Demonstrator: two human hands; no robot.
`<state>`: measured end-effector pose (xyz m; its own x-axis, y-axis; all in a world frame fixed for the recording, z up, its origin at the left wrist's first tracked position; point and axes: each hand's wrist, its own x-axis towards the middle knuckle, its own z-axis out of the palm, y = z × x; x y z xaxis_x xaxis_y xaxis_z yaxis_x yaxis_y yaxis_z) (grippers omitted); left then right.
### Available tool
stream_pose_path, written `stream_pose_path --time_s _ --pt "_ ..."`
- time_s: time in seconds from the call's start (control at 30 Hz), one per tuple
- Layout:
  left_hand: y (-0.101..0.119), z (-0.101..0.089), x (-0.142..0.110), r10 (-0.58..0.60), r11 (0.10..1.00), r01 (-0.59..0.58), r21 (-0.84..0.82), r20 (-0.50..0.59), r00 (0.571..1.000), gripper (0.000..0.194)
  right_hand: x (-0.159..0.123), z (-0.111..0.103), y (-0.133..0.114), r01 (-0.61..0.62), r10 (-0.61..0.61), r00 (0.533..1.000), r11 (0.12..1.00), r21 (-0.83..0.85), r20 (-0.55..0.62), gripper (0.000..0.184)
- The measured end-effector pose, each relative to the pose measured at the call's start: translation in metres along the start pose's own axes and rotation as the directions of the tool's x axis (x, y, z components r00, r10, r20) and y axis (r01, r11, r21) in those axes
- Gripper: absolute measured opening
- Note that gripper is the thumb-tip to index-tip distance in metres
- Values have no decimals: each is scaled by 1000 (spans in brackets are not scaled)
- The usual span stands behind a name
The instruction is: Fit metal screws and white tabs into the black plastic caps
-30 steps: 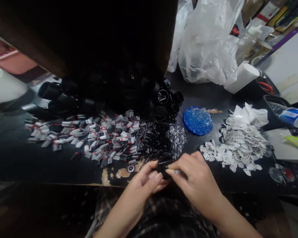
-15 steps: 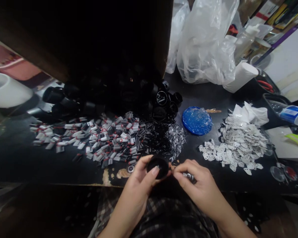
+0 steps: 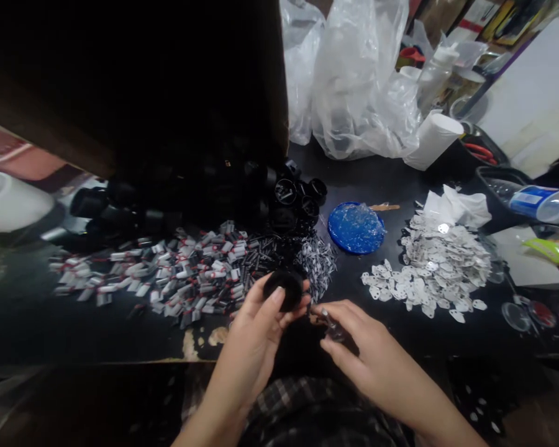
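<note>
My left hand [image 3: 256, 323] is closed round a black round cup-shaped part [image 3: 283, 290], its thumb over the rim. Just right of it, my right hand [image 3: 354, 338] is curled about a small dark and silvery object [image 3: 334, 329]; its kind is hard to make out. The two hands are close together above the table's front edge. Beyond them lie a pile of small grey pointed pieces [image 3: 317, 264] and dark springs and small black parts [image 3: 265, 254]. To the left spreads a heap of grey cylinders with red bands [image 3: 186, 270].
A blue round lid [image 3: 356, 230] holds clear grease-like stuff, with a wooden stick [image 3: 386, 207] behind it. Flat white plates [image 3: 442, 261] are heaped at right. More black cups [image 3: 286, 191] lie by a large dark box [image 3: 168, 81]. Plastic bags [image 3: 358, 87] stand at the back.
The view has shifted, so the table's things sit further left. The right thumb has moved away from the forefinger, and the silvery object has turned in that hand.
</note>
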<state>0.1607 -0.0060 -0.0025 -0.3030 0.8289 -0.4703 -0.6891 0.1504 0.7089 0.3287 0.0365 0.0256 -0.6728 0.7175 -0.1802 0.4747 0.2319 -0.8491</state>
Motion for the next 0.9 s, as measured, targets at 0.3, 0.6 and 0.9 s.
stream_pose_path --time_s 0.3,0.6,0.9 --pt "-14 4 -6 109 994 -109 -1 -57 992 17 12 4 -15 34 -35 996 999 -17 -85 33" --pt "-18 6 -11 292 938 -263 226 -105 951 19 16 16 -18 14 -9 988 999 29 -153 21" --pt "-17 6 -4 125 992 -122 35 -111 986 22 23 32 6 245 -213 957 957 153 -197 21"
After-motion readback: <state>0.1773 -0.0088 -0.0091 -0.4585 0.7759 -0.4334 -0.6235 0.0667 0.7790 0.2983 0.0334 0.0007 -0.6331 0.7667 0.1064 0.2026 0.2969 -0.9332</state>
